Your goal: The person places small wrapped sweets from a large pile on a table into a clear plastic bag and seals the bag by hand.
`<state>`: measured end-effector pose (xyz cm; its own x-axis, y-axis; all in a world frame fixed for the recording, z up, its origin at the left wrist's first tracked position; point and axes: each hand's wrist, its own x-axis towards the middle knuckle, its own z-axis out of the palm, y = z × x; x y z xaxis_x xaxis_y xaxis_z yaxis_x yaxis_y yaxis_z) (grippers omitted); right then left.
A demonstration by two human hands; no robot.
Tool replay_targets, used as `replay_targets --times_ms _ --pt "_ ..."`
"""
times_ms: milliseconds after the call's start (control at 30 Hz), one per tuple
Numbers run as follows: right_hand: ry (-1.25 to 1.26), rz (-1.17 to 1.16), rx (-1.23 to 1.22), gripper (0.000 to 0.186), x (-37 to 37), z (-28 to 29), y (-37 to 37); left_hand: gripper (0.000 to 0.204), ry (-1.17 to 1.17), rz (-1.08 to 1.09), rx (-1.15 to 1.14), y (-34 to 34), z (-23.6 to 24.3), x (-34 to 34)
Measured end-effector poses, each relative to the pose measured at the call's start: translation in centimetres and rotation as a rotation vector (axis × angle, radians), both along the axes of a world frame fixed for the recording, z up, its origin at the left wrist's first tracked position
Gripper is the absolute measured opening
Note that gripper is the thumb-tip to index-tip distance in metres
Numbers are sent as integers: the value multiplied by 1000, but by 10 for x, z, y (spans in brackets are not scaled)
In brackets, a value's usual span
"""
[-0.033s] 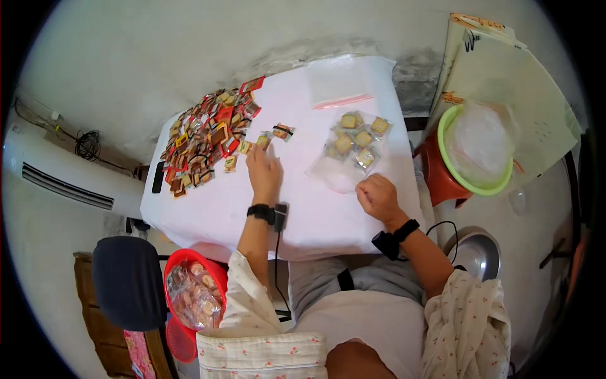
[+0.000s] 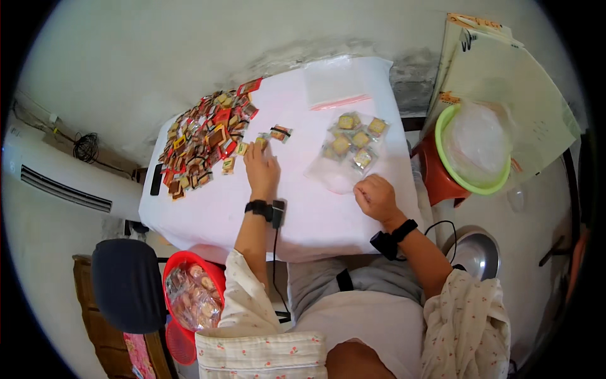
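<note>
My left hand [image 2: 261, 172] reaches forward on the white-covered table. Its fingers close at the near edge of a small wrapped yellow biscuit [image 2: 262, 140], partly covering it. Just right of that lies another wrapped biscuit [image 2: 281, 132] with a dark band. A large heap of individually wrapped snacks [image 2: 205, 136] spreads to the left. My right hand [image 2: 377, 197] rests curled into a fist on the table's right side, by the near corner of a clear plastic bag [image 2: 332, 178]. Several wrapped yellow biscuits [image 2: 360, 139] lie in or on this bag; which, I cannot tell. The right palm is hidden.
A flat clear bag [image 2: 338, 85] with a red strip lies at the far edge. A black phone-like slab [image 2: 156, 180] sits left. Beside the table stand a red bucket [image 2: 221, 275] of wrapped food, a green basin [image 2: 440, 148] holding plastic bags, and a metal bowl [image 2: 495, 262].
</note>
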<state>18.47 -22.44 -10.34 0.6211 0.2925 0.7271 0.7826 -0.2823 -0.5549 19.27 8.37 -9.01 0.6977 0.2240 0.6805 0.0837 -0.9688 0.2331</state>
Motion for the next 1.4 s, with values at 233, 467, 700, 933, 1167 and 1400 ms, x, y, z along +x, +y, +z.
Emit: replay_targets --times_ms 233,467,700,933,1167,1400 --pt "-33 -24 -12 10 1 -5 -1 38 252 -29 -83 25 -12 20" --pt "-51 -39 -24 8 0 -3 -3 29 301 -214 -433 -23 6 -55" --pt "-77 4 28 9 2 1 -1 32 279 -582 -589 -111 17 -89" --pt "-56 -8 -10 8 0 -1 -2 32 281 -621 -609 -153 3 -27" --pt "-33 -16 -24 9 -2 2 -1 33 205 -514 -564 -169 -7 7" --pt "-55 -20 -3 10 1 -4 -2 36 104 -592 -283 -168 -7 -3"
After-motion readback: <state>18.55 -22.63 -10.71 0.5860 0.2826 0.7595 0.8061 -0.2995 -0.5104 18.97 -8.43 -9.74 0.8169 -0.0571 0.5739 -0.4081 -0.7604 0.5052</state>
